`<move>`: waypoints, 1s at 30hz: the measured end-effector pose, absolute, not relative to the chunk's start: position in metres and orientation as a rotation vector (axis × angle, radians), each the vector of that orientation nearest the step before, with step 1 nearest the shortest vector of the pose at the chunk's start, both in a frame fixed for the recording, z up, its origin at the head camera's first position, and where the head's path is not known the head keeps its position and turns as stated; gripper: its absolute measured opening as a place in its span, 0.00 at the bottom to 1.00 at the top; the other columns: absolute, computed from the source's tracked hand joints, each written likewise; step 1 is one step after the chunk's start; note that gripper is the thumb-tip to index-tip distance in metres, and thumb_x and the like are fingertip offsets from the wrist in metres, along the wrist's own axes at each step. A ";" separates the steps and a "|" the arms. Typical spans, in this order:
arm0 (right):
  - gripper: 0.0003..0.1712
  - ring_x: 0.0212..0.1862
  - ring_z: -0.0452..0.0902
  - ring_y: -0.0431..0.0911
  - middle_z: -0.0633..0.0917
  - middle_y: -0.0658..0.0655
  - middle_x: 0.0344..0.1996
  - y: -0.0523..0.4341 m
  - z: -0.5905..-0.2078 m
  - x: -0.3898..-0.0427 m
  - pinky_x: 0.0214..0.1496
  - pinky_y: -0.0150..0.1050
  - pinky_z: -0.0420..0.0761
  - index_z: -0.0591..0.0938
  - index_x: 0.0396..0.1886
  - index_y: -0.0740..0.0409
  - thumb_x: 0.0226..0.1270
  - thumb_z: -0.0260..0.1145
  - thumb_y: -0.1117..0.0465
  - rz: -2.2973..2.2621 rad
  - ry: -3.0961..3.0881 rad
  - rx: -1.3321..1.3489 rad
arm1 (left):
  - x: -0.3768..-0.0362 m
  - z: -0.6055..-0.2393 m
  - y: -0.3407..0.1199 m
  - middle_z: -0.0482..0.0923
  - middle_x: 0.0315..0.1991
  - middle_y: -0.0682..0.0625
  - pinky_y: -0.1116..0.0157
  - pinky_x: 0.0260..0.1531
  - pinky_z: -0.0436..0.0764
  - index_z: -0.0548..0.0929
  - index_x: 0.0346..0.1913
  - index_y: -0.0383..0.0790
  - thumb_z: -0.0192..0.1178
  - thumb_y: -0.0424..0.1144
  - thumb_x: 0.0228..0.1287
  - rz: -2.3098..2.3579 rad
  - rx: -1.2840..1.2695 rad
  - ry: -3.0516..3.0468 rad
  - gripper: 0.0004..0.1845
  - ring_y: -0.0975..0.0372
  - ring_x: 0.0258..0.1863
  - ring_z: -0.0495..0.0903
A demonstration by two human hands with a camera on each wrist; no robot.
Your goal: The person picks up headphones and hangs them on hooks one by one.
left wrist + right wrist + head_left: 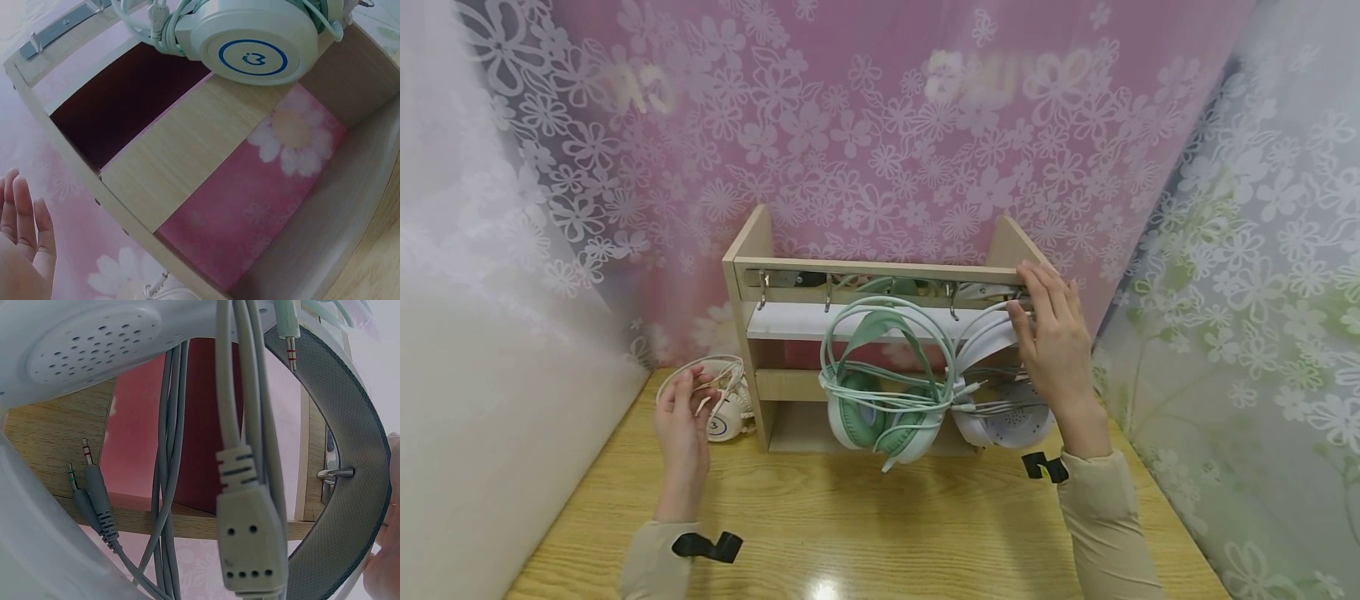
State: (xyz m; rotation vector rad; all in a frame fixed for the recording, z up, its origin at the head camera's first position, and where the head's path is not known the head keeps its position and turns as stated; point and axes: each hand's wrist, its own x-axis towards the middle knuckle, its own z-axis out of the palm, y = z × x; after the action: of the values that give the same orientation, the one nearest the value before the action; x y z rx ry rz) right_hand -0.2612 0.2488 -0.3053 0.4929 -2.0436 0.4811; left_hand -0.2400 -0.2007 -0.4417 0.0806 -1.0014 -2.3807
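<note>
Green-and-white headphones [857,417] hang by their headband from a hook on a wooden shelf rack, cables bundled across them. To their right hang white headphones [1018,417]; in the right wrist view their grey padded headband [359,444] sits over a metal hook [337,473]. My right hand [1056,346] rests its fingers on the right end of the top rail, the thumb beside this headband. Cream headphones [727,421] with a looped cable lie left of the rack. My left hand [681,425] is in front of them, fingers relaxed; no grip on the cable shows.
The rack's top rail [880,268] carries several metal hooks, with a white shelf board [786,321] below. The rack stands on a wood-grain table [850,517], against a pink flowered curtain [880,150]. Plug ends [94,487] dangle among the cables.
</note>
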 end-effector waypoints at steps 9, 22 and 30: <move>0.33 0.74 0.63 0.58 0.74 0.63 0.69 0.248 -0.305 -0.261 0.81 0.59 0.50 0.73 0.71 0.60 0.82 0.48 0.41 0.483 -2.042 0.493 | -0.238 -0.443 -0.211 0.84 0.33 0.47 0.69 0.32 0.86 0.82 0.47 0.29 0.59 0.38 0.76 -2.398 0.134 -0.979 0.12 0.61 0.26 0.81; 0.30 0.75 0.62 0.58 0.73 0.62 0.70 0.248 -0.304 -0.260 0.81 0.59 0.49 0.72 0.72 0.60 0.82 0.52 0.45 0.482 -2.067 0.493 | -0.237 -0.455 -0.234 0.86 0.33 0.46 0.68 0.32 0.86 0.84 0.47 0.31 0.58 0.39 0.76 -2.358 0.210 -0.956 0.12 0.59 0.26 0.82; 0.32 0.74 0.62 0.58 0.73 0.63 0.70 0.248 -0.304 -0.260 0.81 0.59 0.49 0.72 0.71 0.60 0.82 0.51 0.43 0.483 -2.066 0.491 | -0.234 -0.461 -0.242 0.87 0.34 0.48 0.68 0.33 0.87 0.85 0.46 0.33 0.59 0.39 0.76 -2.354 0.268 -0.982 0.11 0.61 0.26 0.82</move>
State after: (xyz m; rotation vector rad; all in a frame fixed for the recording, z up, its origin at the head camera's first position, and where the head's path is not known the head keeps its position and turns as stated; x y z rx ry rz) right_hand -0.2596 0.2477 -0.3040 0.4907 -2.0665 0.4834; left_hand -0.2343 -0.2419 -0.4611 0.2683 -0.9818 -2.3537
